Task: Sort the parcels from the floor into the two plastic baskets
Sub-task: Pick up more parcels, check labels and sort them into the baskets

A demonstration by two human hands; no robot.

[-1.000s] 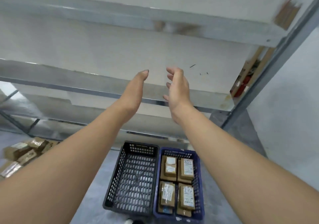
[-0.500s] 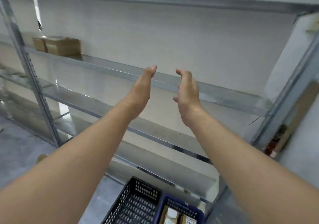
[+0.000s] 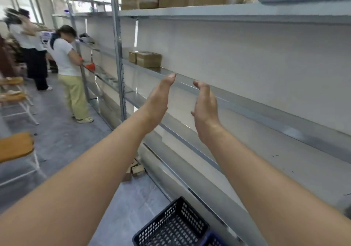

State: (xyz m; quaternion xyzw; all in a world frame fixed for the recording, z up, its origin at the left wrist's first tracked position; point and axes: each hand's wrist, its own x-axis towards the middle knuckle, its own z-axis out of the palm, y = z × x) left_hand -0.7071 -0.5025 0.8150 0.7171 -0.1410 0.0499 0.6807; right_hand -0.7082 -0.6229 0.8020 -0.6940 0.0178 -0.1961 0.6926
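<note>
Left hand [image 3: 158, 101] and right hand [image 3: 205, 106] raised, palms facing, fingers loose, empty, black basket [image 3: 171, 226] well below

Shelving [image 3: 266, 110] blocks ahead; open aisle floor [image 3: 62, 137] lies left.

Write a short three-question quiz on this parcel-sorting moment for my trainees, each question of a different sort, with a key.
1. True or false: the left hand holds a parcel.
2. Choose: the visible part of the black basket contains A) parcels, B) nothing, C) a shoe.
3. Short answer: what do the small brown parcels by the foot of the metal rack lie on?
Key: 1 false, it and the right hand are both open and empty; 2 B; 3 the floor.
</note>
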